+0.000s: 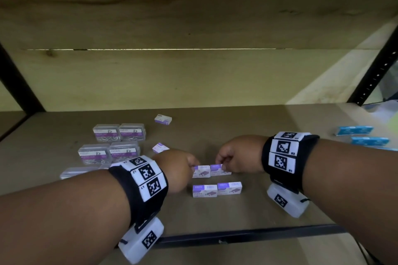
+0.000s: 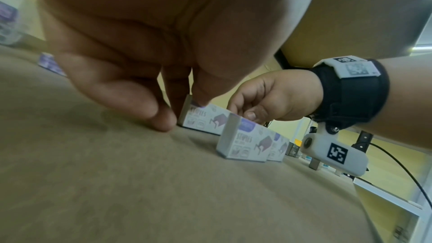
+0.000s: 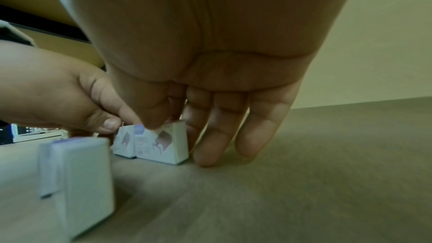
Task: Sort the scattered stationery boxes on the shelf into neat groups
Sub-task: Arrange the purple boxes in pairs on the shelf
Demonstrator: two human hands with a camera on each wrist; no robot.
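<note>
Two small white-and-purple staple boxes stand side by side on the brown shelf (image 1: 258, 127). My left hand (image 1: 192, 166) pinches the left staple box (image 1: 202, 171) (image 2: 203, 118) between thumb and fingers. The right staple box (image 1: 219, 170) (image 3: 163, 142) touches it and is pinched at its top by my right hand (image 1: 221, 163). In front of them, two more staple boxes (image 1: 204, 190) (image 1: 229, 188) sit as a second pair. Two loose staple boxes (image 1: 163, 119) (image 1: 160, 148) lie farther back on the left.
Several clear paper clip boxes (image 1: 118, 133) (image 1: 107, 154) are grouped at the left. Blue boxes (image 1: 355, 130) (image 1: 370, 141) lie at the far right. A black metal rail (image 1: 247, 235) edges the shelf front, and black uprights (image 1: 374, 75) stand at both sides.
</note>
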